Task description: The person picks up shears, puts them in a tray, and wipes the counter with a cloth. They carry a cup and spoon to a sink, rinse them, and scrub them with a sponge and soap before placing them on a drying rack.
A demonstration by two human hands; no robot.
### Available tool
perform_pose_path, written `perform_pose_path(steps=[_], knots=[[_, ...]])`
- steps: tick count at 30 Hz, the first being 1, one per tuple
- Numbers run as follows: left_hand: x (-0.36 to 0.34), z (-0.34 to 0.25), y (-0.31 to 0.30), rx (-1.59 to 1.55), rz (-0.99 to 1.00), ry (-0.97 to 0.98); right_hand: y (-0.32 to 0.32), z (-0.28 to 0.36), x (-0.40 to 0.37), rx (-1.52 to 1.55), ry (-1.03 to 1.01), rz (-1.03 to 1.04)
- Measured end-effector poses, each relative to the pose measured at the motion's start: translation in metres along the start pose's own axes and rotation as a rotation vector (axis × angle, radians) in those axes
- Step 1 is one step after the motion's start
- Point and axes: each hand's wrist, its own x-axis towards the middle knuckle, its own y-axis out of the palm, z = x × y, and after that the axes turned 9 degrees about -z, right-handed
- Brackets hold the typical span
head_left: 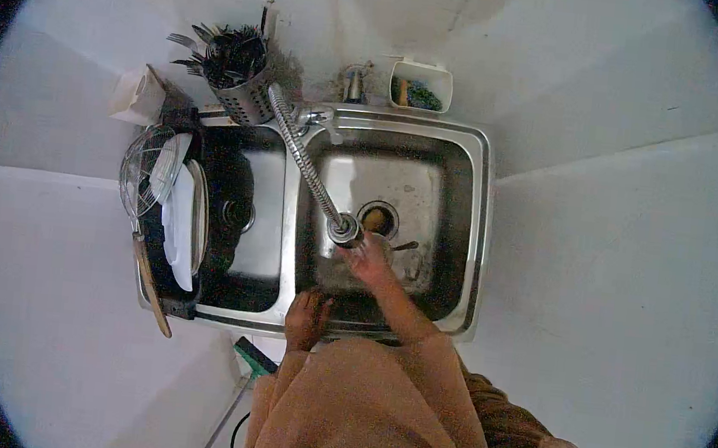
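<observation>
Over the sink [479,236], spray head [344,229] gripped by right hand [370,261]; left hand [307,318] rested on its rim, grip indiscernible; plates [182,224] already racked.

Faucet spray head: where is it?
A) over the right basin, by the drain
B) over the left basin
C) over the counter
A: the spray head hangs over the right basin beside its drain, the right hand at it.
</observation>
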Motion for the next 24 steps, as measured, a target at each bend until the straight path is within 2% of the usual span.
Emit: perform_pose_path(steps=[2,5,7,11,17,19,20,22,23,24], knots=[[0.0,0.0,0.0,-0.01,-0.022,0.022,-0.002,-0.006,0.007,0.076,-0.022,-0.03],[0.001,-0.005,-0.005,-0.08,-0.018,-0.057,0.016,-0.006,-0.007,0.134,-0.024,-0.06],[-0.001,0.0,-0.002,-0.043,0.005,0.007,0.02,-0.003,-0.012,0.102,-0.051,0.005],[-0.001,-0.001,-0.002,-0.002,0.028,-0.011,0.026,0.007,-0.018,0.053,-0.099,0.106],[0.01,-0.011,-0.015,-0.097,0.055,-0.076,0.038,0.025,-0.036,0.052,-0.022,0.161],[0.003,-0.005,-0.007,-0.044,0.115,-0.099,0.034,0.031,-0.025,-0.18,-0.205,0.066],[0.0,-0.002,-0.004,-0.047,0.113,-0.099,0.029,0.04,-0.022,-0.183,-0.208,0.066],[0.001,-0.005,-0.005,-0.015,0.13,-0.139,0.056,0.068,-0.05,-0.018,0.099,0.233],[0.002,-0.006,-0.007,-0.019,0.128,-0.14,0.068,0.08,-0.054,-0.022,0.097,0.232],[0.003,-0.006,-0.009,-0.019,0.16,-0.145,0.081,0.091,-0.056,-0.088,-0.028,0.254]])
